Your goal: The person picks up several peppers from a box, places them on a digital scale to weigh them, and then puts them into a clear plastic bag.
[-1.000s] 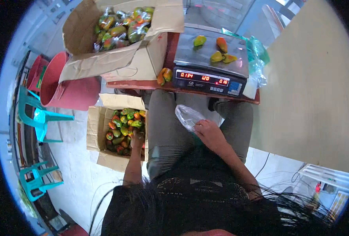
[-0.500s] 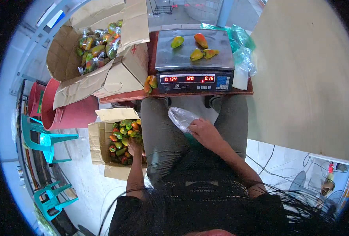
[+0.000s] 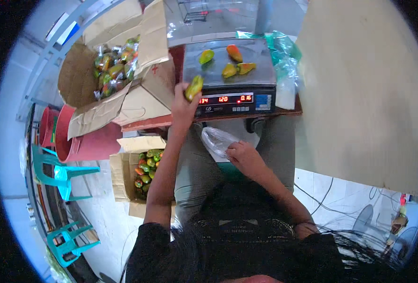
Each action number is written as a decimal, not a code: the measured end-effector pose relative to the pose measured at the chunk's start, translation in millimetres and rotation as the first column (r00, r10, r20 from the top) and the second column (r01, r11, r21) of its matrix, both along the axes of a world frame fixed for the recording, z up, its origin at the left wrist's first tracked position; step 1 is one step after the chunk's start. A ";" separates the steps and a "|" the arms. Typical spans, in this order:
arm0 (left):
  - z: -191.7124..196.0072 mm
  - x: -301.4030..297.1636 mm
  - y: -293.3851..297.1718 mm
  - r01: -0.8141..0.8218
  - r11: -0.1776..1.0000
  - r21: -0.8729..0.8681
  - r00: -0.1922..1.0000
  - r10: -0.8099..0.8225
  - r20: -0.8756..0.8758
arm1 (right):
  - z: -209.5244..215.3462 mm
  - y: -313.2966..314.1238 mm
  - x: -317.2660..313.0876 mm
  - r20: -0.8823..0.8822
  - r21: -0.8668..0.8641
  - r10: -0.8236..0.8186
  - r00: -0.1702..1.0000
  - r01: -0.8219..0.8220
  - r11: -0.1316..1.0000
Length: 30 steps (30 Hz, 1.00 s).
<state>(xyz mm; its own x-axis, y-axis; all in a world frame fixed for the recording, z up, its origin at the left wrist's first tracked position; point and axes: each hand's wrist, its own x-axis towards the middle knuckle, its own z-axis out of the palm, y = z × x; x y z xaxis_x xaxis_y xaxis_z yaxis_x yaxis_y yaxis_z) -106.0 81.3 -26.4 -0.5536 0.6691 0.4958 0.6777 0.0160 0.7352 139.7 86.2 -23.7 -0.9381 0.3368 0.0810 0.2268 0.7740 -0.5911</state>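
My left hand (image 3: 182, 101) is raised at the front left corner of the digital scale (image 3: 195, 70), closed on a yellow-green bell pepper (image 3: 194, 88). Several more peppers lie apart on the scale's metal plate: a green one (image 3: 206, 56), an orange-red one (image 3: 234, 53) and a touching pair, with a yellow one (image 3: 229, 71) on its left. Over my lap, my right hand (image 3: 243, 157) pinches the edge of a clear plastic bag (image 3: 217, 139). Below my left forearm, an open cardboard box (image 3: 122, 177) on the floor holds many loose green and red peppers.
A large open carton (image 3: 77, 70) of bagged peppers stands left of the scale. Green and clear plastic bags (image 3: 286, 54) lie right of it. A pale board (image 3: 360, 104) fills the right side. Red tubs (image 3: 93, 144) and teal plastic chairs (image 3: 62, 174) stand at left; cables cross the floor.
My left hand has come up from the floor box to the scale, bringing a pepper with it. My right hand stays over my lap with the plastic bag.
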 end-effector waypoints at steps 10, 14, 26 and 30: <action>0.5 8.4 117.5 -0.084 0.946 -0.312 0.991 0.045 -0.130 | -16.4 7.0 11.6 0.013 -0.019 -0.086 0.996 0.086 0.996; -3.4 1.3 115.8 -0.066 0.970 -0.233 0.976 0.014 -0.217 | -11.0 4.5 6.4 -0.023 -0.042 -0.108 0.994 0.107 0.993; -5.8 35.9 -8.0 0.321 0.881 -0.349 0.944 -0.268 0.192 | -1.1 1.0 2.7 0.022 0.081 -0.061 0.998 0.059 0.995; -26.7 41.8 -46.9 0.337 0.805 -0.488 0.934 -0.353 0.064 | -5.7 -1.6 1.6 0.047 0.106 -0.044 0.998 0.039 0.994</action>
<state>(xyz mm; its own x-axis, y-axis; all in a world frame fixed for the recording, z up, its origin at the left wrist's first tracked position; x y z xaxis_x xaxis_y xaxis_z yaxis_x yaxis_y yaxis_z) -64.1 34.4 -53.1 -0.2314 0.9704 0.0699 0.7267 0.1246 0.6755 141.4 84.6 -29.4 -0.9272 0.3677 0.0719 0.2872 0.8207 -0.4940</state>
